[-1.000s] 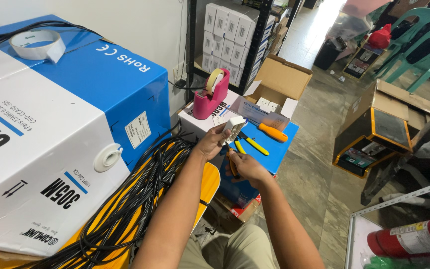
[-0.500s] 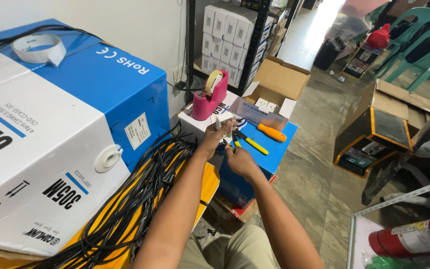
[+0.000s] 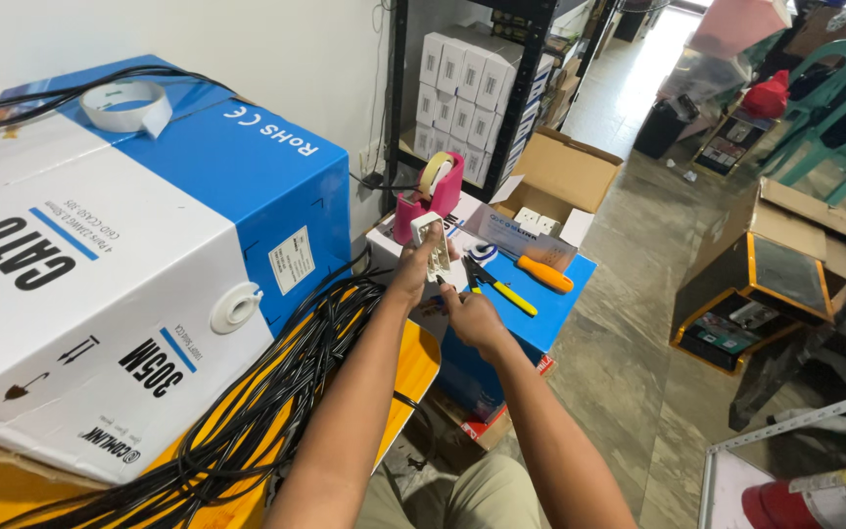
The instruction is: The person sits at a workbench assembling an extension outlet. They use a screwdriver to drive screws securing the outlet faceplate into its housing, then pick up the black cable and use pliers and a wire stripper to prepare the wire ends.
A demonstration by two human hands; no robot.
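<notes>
My left hand [image 3: 411,276] pinches a small white plate [image 3: 431,245] upright, face tilted toward me, above the blue box [image 3: 550,313]. My right hand [image 3: 472,315] is curled just below it, forefinger out; whether it grips anything I cannot tell. Cutters [image 3: 496,286] and screwdriver [image 3: 543,274] lie close by. Open carton [image 3: 565,181] behind holds small white boxes. Black cable [image 3: 276,382] heaps beside the big box [image 3: 129,264].

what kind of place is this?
Probably a stockroom or workshop for network cabling. A big blue-and-white cardboard cable box sits beside a heap of black cables, and a black metal rack of small white boxes stands behind. The left hand holds a small white plastic part.
</notes>
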